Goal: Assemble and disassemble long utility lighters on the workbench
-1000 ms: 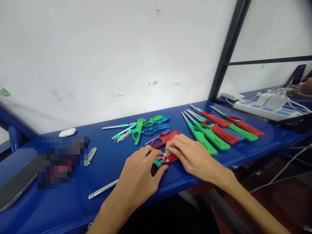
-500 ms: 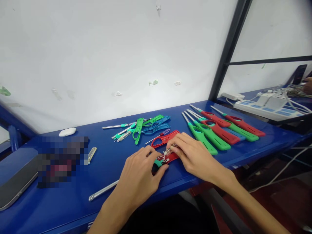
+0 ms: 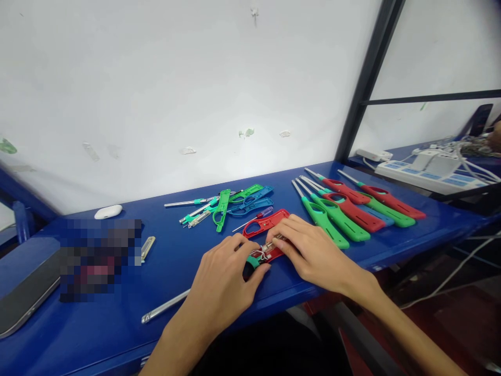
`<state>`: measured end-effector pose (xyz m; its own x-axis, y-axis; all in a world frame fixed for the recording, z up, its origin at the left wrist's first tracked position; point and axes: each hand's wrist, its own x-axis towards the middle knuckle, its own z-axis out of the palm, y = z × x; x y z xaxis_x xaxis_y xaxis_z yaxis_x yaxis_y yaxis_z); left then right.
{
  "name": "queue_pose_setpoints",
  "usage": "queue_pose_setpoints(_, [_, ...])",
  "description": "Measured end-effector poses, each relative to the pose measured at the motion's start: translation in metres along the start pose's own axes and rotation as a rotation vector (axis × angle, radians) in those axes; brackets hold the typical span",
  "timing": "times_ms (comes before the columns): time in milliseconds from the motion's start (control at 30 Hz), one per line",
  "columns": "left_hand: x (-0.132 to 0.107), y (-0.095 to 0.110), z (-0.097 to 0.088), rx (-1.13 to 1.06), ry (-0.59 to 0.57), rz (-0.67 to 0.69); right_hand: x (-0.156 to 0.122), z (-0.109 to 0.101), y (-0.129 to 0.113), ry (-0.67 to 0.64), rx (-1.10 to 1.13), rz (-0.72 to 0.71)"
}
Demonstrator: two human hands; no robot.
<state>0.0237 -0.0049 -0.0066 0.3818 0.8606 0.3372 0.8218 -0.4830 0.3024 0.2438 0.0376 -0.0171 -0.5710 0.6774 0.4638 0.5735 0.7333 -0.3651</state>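
Little has shifted: opened lighter [image 3: 255,261] held by left hand [image 3: 225,269], tank [image 3: 269,246] pinched by right hand [image 3: 307,250] at two o'clock, wires [image 3: 261,254] left exposed.

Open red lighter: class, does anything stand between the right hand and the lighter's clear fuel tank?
Nothing visible does: the right hand pinches the clear fuel tank directly. White wires lie toward the left hand, outside that grip.

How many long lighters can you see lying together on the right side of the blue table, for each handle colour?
Red plastic-handled lighters: 3
Green plastic-handled lighters: 3
Blue plastic-handled lighter, partly covered: 1
Total: 7
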Motion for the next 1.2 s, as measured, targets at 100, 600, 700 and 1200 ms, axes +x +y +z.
queue_pose_setpoints(100, [0.0004, -0.0002, 0.0003, -0.004, 0.006, -0.006, -0.0004, 0.0004, 0.0004, -0.013, 0.006, 0.010])
queue_pose_setpoints(600, [0.0010, -0.0022, 0.0020, -0.005, 0.009, 0.009, 0.0005, 0.0028, 0.0068, 0.037, 0.116, -0.001])
queue_pose_setpoints(700, [0.0001, -0.0025, 0.0017, -0.002, 0.005, 0.008, 0.0005, 0.0029, 0.0068, 0.041, 0.116, -0.001])
queue_pose_setpoints(1200, [0.0013, -0.0020, -0.0064, -0.034, -0.037, -0.001, 0.0005, 0.0021, 0.0073, -0.006, 0.099, -0.017])
